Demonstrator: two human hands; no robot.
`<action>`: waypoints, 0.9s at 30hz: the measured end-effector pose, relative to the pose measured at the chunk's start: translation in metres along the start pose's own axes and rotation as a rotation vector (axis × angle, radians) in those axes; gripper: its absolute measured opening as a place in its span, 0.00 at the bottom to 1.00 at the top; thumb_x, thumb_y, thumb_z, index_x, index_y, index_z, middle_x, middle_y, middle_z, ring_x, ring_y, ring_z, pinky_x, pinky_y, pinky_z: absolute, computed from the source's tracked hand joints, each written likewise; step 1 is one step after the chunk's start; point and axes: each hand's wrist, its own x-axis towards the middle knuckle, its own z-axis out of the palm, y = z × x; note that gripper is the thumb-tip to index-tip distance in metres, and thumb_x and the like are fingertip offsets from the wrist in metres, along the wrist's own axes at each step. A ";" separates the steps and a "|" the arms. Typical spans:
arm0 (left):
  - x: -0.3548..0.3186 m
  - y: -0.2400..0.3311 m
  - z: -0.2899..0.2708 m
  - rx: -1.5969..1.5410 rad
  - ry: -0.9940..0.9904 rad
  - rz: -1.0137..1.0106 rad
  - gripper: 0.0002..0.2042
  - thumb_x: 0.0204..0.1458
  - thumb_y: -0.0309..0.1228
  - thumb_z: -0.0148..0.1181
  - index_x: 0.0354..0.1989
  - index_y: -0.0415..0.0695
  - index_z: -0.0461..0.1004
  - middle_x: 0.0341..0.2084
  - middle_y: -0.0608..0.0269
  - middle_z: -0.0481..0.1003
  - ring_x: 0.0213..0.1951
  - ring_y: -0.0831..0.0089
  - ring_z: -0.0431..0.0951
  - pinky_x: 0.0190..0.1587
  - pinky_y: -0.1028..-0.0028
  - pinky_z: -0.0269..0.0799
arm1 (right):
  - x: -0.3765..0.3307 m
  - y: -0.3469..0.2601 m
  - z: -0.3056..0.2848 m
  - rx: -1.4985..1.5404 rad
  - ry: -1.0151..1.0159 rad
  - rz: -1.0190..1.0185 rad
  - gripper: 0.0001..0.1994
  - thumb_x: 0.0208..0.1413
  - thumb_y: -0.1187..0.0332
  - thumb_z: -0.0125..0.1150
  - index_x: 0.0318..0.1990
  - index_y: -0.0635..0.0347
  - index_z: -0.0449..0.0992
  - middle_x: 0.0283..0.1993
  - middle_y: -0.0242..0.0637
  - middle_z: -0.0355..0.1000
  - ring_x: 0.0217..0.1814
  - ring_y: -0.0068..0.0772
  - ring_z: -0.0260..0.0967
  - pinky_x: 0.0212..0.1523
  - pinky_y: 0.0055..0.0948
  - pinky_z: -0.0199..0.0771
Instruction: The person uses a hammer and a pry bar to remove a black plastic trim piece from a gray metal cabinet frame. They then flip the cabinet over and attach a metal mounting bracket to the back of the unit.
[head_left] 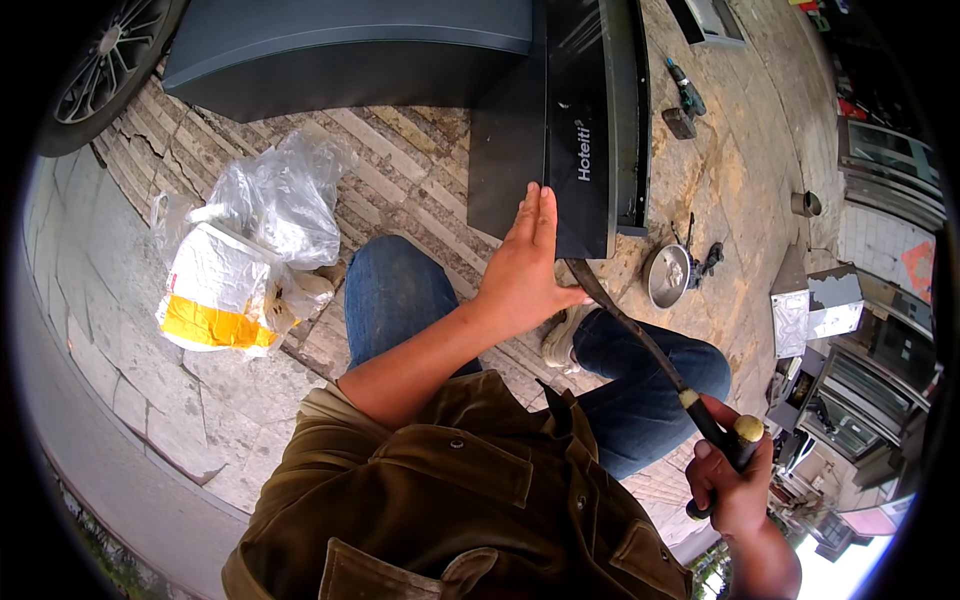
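My left hand [520, 275] lies flat against the lower end of a dark panel [580, 200] of a large black cabinet-like body [350, 80], fingers stretched along its edge and thumb spread aside. Closed around the black grip of a long metal bar tool [640, 340], my right hand [735, 490] is at the lower right. A crosspiece with a worn yellowish end shows at the grip. The bar is slim, dark and slightly bent. Its flattened tip meets the panel's bottom corner beside my left thumb; whether it is wedged in, I cannot tell.
A metal bowl [667, 276] stands right of my knee, with dark small items [708, 260] beside it. Farther off lies a cordless drill [685, 90]. A white and yellow bag [215, 300] and clear plastic [290, 200] lie left. A car wheel [105, 60] stands far left.
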 end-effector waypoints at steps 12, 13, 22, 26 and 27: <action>0.000 0.001 0.000 -0.008 0.008 0.004 0.61 0.32 0.40 0.75 0.67 0.33 0.30 0.66 0.36 0.38 0.66 0.47 0.48 0.64 0.66 0.54 | 0.001 -0.002 -0.001 -0.007 -0.010 0.008 0.22 0.54 0.80 0.52 0.58 0.72 0.61 0.15 0.30 0.60 0.09 0.18 0.54 0.11 0.20 0.52; 0.000 0.001 0.000 -0.010 0.008 0.002 0.61 0.32 0.40 0.75 0.67 0.34 0.30 0.66 0.36 0.38 0.66 0.47 0.48 0.64 0.66 0.54 | 0.001 -0.002 -0.001 -0.001 -0.012 0.004 0.22 0.54 0.80 0.52 0.58 0.73 0.61 0.14 0.30 0.60 0.09 0.18 0.54 0.11 0.20 0.52; 0.000 0.002 0.001 -0.027 0.007 0.000 0.61 0.33 0.39 0.74 0.67 0.35 0.29 0.67 0.38 0.38 0.66 0.48 0.48 0.64 0.66 0.54 | 0.000 -0.004 0.000 -0.013 0.018 0.003 0.22 0.54 0.81 0.50 0.57 0.74 0.61 0.13 0.30 0.60 0.08 0.19 0.54 0.11 0.20 0.52; -0.001 0.001 0.001 -0.036 0.029 -0.001 0.60 0.33 0.38 0.74 0.67 0.35 0.30 0.66 0.38 0.39 0.66 0.49 0.49 0.63 0.66 0.55 | 0.001 -0.007 0.001 -0.023 0.008 0.000 0.21 0.54 0.81 0.50 0.57 0.75 0.61 0.13 0.30 0.60 0.08 0.19 0.54 0.10 0.20 0.52; -0.001 0.000 0.001 -0.039 0.034 -0.002 0.60 0.33 0.38 0.74 0.67 0.34 0.31 0.66 0.38 0.40 0.66 0.49 0.49 0.63 0.66 0.55 | 0.001 -0.007 0.001 -0.023 0.006 0.001 0.21 0.54 0.81 0.50 0.57 0.74 0.61 0.13 0.30 0.60 0.08 0.18 0.54 0.10 0.20 0.51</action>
